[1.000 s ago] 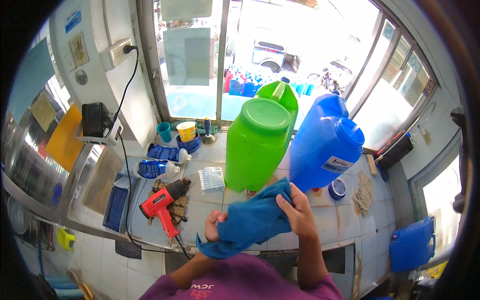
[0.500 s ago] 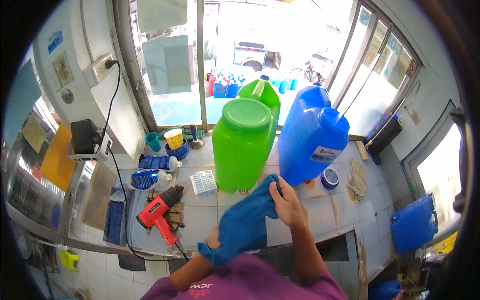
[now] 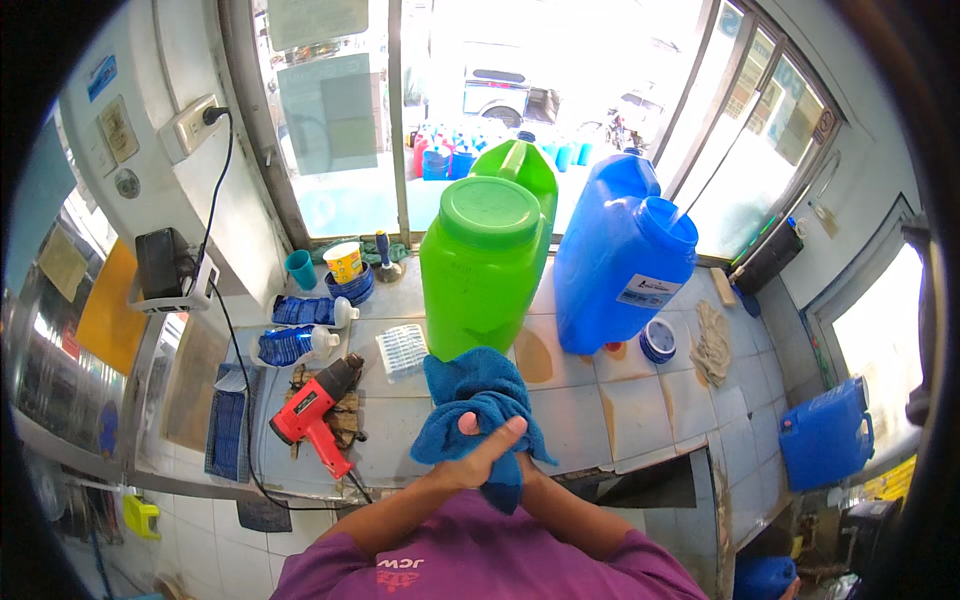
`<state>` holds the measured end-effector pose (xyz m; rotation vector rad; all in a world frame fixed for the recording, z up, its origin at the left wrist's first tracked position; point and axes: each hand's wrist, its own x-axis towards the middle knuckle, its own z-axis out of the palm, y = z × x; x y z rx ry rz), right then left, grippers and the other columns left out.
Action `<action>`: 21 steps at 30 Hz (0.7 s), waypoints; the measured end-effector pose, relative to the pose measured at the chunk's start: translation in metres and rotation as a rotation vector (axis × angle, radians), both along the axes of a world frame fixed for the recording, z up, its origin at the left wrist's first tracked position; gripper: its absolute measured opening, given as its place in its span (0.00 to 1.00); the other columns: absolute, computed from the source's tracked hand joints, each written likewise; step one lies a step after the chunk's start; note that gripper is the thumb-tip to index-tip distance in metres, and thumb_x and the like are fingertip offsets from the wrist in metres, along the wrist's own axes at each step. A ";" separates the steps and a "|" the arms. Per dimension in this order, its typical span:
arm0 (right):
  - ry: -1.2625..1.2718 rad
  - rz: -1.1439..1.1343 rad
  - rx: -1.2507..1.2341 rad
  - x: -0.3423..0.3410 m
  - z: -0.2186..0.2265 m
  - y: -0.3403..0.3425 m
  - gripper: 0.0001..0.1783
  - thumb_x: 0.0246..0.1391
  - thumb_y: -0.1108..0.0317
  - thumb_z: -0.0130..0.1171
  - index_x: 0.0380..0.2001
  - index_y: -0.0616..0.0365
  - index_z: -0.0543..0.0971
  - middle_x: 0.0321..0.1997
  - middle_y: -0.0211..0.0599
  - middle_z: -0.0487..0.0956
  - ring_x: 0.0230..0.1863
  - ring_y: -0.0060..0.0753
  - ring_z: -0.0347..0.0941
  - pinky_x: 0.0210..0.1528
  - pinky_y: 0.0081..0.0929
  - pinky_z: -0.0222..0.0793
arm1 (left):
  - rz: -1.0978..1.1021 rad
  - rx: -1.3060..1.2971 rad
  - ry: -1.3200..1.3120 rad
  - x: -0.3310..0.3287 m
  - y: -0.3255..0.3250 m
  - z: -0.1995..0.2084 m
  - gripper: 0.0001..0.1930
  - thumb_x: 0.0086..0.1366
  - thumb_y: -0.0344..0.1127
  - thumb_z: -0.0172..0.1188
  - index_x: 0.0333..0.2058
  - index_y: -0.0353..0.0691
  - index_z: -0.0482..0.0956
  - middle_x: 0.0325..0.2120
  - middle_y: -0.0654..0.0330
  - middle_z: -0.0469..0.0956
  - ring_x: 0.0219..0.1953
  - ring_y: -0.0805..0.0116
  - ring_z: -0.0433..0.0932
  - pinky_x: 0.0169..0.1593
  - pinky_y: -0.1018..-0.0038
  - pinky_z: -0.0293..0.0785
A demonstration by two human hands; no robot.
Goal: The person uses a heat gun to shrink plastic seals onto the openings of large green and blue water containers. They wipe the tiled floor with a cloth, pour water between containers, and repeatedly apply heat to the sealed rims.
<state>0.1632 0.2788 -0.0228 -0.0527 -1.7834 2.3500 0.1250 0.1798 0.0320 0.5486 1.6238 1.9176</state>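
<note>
One blue cloth [image 3: 476, 380] is held bunched above the near edge of the tiled counter [image 3: 570, 425].
It is clenched by the left hand [image 3: 480, 462]; the right hand [image 3: 533, 485] is mostly covered by folds, so its grip cannot be told. The gathering appears well along, with loose corners left hanging. Room for moving is bounded by the red heat gun [image 3: 310, 412] toward the counter's near-left corner, the green container [image 3: 475, 285] toward the far edge, and the blue container [image 3: 605, 265] beside it.
</note>
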 end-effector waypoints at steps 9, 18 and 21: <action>0.257 -0.424 0.121 0.003 0.119 0.014 0.40 0.59 0.66 0.66 0.70 0.61 0.59 0.68 0.54 0.69 0.73 0.50 0.62 0.75 0.49 0.53 | 0.226 1.041 -0.437 -0.067 -0.035 0.027 0.36 0.72 0.59 0.45 0.62 0.31 0.70 0.56 0.46 0.77 0.55 0.51 0.78 0.62 0.54 0.71; 0.616 0.853 -0.849 -0.042 0.148 -0.029 0.57 0.58 0.21 0.48 0.75 0.53 0.52 0.58 0.55 0.71 0.58 0.52 0.66 0.59 0.43 0.68 | 0.090 0.447 -0.363 0.005 0.001 -0.003 0.38 0.72 0.63 0.47 0.65 0.34 0.67 0.58 0.49 0.76 0.57 0.54 0.77 0.61 0.57 0.73; 0.423 0.820 -0.701 -0.024 0.107 -0.001 0.55 0.61 0.25 0.49 0.75 0.55 0.51 0.67 0.54 0.65 0.67 0.49 0.65 0.69 0.46 0.63 | 0.225 0.383 -0.374 -0.017 -0.040 0.019 0.39 0.71 0.64 0.47 0.66 0.35 0.66 0.59 0.50 0.75 0.58 0.55 0.76 0.61 0.58 0.73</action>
